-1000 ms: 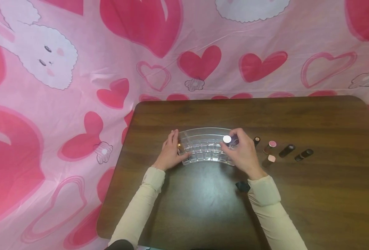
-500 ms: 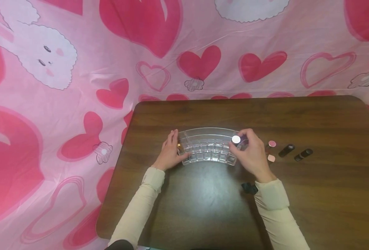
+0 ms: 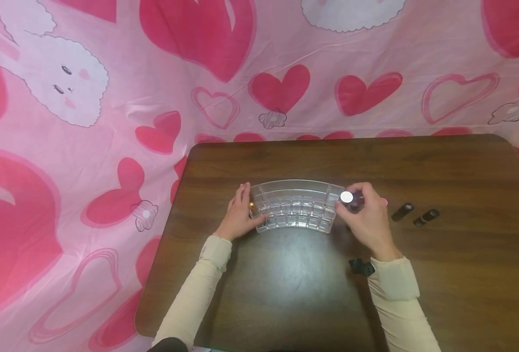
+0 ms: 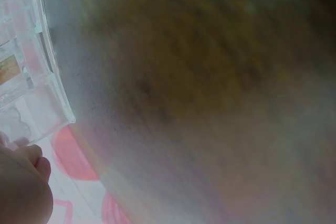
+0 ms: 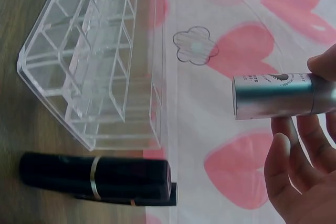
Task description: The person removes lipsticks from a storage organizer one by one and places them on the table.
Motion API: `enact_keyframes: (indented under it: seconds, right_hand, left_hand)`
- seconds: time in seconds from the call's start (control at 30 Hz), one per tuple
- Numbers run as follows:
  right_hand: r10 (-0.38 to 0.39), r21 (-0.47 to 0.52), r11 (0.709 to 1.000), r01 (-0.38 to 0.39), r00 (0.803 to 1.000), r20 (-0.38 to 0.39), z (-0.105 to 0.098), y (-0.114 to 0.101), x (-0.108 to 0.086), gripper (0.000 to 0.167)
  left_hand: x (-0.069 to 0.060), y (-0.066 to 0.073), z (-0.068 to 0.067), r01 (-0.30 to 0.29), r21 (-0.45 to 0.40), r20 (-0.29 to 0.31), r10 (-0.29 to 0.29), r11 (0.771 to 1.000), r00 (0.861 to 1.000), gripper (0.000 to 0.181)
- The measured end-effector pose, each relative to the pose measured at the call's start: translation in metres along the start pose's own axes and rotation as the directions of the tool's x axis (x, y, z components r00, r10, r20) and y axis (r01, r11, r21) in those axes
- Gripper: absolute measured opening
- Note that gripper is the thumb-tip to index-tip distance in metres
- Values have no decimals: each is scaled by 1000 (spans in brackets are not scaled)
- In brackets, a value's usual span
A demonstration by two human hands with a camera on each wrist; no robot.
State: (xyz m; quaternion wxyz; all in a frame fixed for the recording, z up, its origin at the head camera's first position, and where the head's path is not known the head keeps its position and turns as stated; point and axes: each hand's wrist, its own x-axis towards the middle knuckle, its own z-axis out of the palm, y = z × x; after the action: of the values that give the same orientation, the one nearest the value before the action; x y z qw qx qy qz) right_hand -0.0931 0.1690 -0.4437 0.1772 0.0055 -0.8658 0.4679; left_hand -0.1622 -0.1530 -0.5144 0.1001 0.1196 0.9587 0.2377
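A clear, curved, tiered organizer (image 3: 294,205) with small compartments stands on the table. My left hand (image 3: 238,215) rests on its left end, fingers lying along the side and thumb across the front tier. Beside those fingers shows a gold-coloured item (image 3: 252,207), mostly covered. Just off the organizer's right end, my right hand (image 3: 367,220) pinches a silvery-blue lipstick tube (image 5: 273,96) between thumb and fingers; its round end (image 3: 346,197) looks white from above. Below it in the right wrist view, a black lipstick (image 5: 94,177) with a gold band stands near the organizer, another dark one partly behind it.
Two dark lipsticks (image 3: 403,211) stand farther right on the brown wooden table (image 3: 470,274). A pink-topped tube (image 3: 384,201) peeks out from behind my right hand. Pink heart-patterned cloth (image 3: 294,49) hangs behind and left of the table.
My right hand has moved right with the lipstick tube, from over the organizer to just beyond its right end, now covering several standing tubes. My left hand has stayed put.
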Motion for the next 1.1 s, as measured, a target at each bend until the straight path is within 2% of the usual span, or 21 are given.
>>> enact_keyframes:
  seconds: [0.2, 0.7, 0.87, 1.1]
  right_hand:
    - [46, -13, 999, -46, 999, 9, -11, 0, -2, 33]
    - [96, -32, 995, -98, 994, -54, -31, 10, -5, 32]
    - [158, -27, 987, -159, 986, -43, -37, 11, -7, 33]
    - [205, -36, 977, -209, 975, -80, -46, 18, -8, 36]
  left_hand:
    - [0, 0, -1, 7, -7, 6, -7, 1000, 1000, 112]
    - [0, 0, 0, 3, -19, -7, -3, 1000, 1000, 111]
    - [0, 0, 0, -9, -24, -8, 9, 1000, 1000, 111]
    - [-1, -1, 0, -4, -29, -3, 4, 1000, 1000, 111]
